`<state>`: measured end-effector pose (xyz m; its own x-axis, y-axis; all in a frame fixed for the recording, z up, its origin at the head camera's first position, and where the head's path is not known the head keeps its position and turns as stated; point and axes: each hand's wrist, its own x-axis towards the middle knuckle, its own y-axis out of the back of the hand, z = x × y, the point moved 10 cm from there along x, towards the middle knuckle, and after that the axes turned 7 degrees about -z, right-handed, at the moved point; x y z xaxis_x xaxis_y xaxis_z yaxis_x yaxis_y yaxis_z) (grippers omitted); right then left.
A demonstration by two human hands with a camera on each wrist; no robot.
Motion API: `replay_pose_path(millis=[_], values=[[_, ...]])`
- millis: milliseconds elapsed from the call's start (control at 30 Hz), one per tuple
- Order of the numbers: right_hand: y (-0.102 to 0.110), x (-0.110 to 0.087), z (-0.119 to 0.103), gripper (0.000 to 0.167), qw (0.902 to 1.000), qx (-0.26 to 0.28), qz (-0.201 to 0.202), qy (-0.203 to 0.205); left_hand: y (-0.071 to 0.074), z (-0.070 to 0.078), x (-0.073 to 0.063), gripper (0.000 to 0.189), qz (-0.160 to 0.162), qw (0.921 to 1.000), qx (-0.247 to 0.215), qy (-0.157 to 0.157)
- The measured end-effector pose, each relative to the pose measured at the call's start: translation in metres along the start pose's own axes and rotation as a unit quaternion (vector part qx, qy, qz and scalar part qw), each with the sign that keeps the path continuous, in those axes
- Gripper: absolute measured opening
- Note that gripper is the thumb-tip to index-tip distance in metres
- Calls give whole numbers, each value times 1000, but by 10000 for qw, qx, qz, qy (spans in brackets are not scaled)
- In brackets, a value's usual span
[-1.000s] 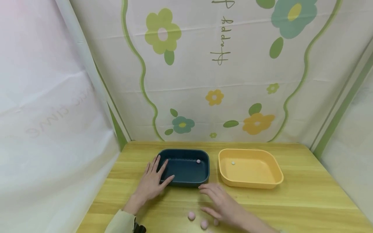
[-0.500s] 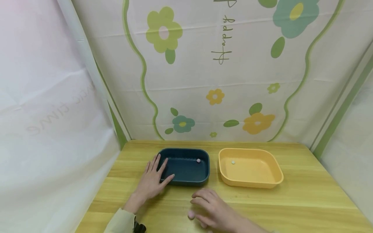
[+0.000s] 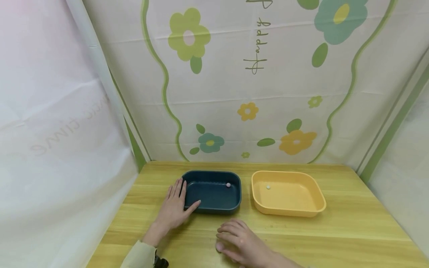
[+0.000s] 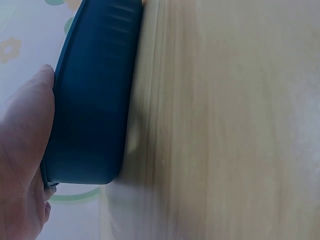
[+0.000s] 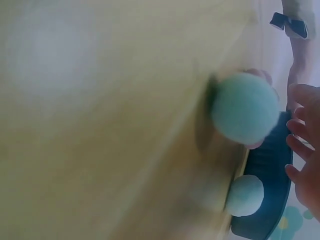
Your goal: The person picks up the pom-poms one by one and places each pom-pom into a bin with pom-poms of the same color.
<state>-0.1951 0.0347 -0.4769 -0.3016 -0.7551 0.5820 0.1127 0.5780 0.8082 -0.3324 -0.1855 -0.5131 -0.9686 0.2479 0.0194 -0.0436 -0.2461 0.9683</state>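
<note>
My left hand [image 3: 172, 212] rests on the left rim of a dark blue tray [image 3: 214, 211]. Its fingers lie straight along that side, and the thumb reaches over the front edge. The left wrist view shows the thumb against the outer wall [image 4: 92, 100]. My right hand [image 3: 246, 243] is low over the table in front of the tray, fingers loosely bent. Beside its thumb sits a small pink ball [image 3: 219, 246]; contact is unclear. In the right wrist view two mint balls [image 5: 245, 107] sit near that hand, pink ones partly hidden behind the nearer one.
A yellow tray [image 3: 288, 214] stands right of the blue one, with one pale ball [image 3: 268, 187] in it. One pink ball [image 3: 228, 185] lies inside the blue tray. Printed cloth [image 3: 228, 82] hangs behind the wooden table [image 3: 352, 223].
My right hand has moved left and toward me, over the loose balls, now covering most of them. The left hand stays at the tray, its index finger drawn in beside the others.
</note>
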Motion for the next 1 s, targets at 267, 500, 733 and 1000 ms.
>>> replay_pose_path(millis=[267, 500, 733, 1000], values=[[-7, -1, 5, 35, 9989, 234, -218, -338, 1, 2, 1, 106, 101, 9999, -35, -37], [-10, 3, 8, 22, 9961, 585, -342, -570, 2, 2, -1, 104, 235, 9996, -103, -87], [-13, 3, 11, 17, 9926, 822, -325, -828, 0, 0, 0, 104, 137, 9998, -111, -50], [-15, 4, 10, 12, 9954, 684, -244, -626, -3, -2, 0, 103, 105, 9999, -87, -10]])
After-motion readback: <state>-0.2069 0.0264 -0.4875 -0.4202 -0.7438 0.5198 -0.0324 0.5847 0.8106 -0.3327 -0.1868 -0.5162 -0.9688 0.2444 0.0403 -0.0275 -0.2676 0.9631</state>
